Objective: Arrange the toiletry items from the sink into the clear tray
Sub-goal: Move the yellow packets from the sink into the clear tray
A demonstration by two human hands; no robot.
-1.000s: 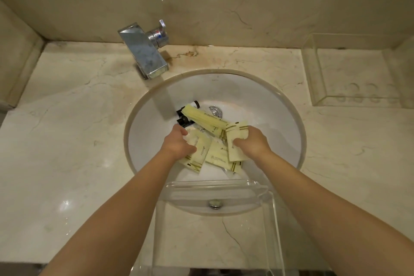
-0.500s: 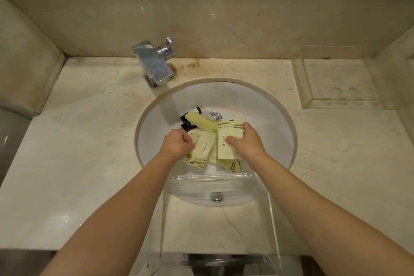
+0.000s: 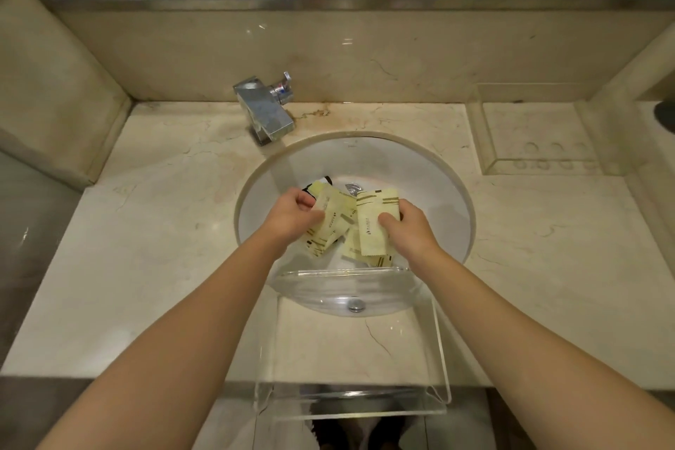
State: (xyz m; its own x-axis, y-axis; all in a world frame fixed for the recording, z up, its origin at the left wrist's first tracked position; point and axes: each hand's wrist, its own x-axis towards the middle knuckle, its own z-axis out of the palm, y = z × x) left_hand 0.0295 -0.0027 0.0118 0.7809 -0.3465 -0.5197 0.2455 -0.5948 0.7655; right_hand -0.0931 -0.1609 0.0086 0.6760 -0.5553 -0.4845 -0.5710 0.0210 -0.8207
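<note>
Both hands are over the sink (image 3: 431, 172) — the left hand (image 3: 292, 217) is closed around a pale yellow packet (image 3: 328, 226), the right hand (image 3: 409, 226) pinches another yellow sachet (image 3: 372, 226) by its edge. More yellow packets (image 3: 365, 254) lie loose in the basin beneath, with a black item (image 3: 310, 188) just behind them near the drain. The clear tray (image 3: 438, 340) sits on the near counter edge, overhanging the basin — nothing in it. A second clear tray (image 3: 485, 142) stands far right, beside the wall.
</note>
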